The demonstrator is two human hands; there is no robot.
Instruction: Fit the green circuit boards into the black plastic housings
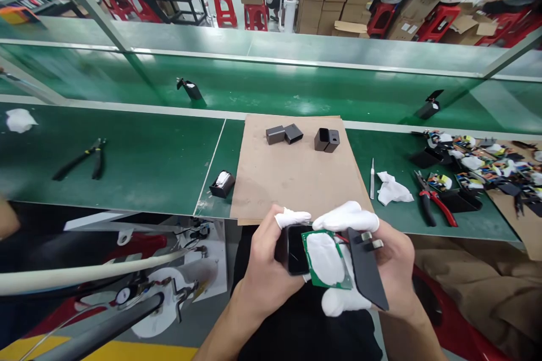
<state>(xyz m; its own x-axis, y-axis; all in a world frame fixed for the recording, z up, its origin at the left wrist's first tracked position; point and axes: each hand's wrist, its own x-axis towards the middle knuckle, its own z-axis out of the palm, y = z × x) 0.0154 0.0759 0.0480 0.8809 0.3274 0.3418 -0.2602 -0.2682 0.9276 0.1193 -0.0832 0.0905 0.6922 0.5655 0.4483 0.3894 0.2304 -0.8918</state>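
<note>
My left hand (pixel 270 262), with white finger covers, is wrapped round a black plastic charger housing (pixel 297 249) whose open end faces right. Between finger and thumb, my right hand (pixel 393 254) grips a green circuit board (pixel 328 259) topped with a white pad. Red wire shows between the board and a black cover plate with metal plug pins (pixel 367 271), which rests against the same hand. The board's left edge is at the mouth of the housing; whether it is inside cannot be made out. Both hands are above my lap, at the bench's front edge.
Small black housings (pixel 284 134) and another pair (pixel 327 140) stand on a cardboard sheet (pixel 271 180). A filled housing (pixel 222 184) sits left of it. Red-handled pliers (pixel 436 200), tweezers (pixel 372 179) and piled circuit assemblies (pixel 483 163) lie right; black pliers (pixel 82 159) lie left. Behind runs a green conveyor (pixel 296 93).
</note>
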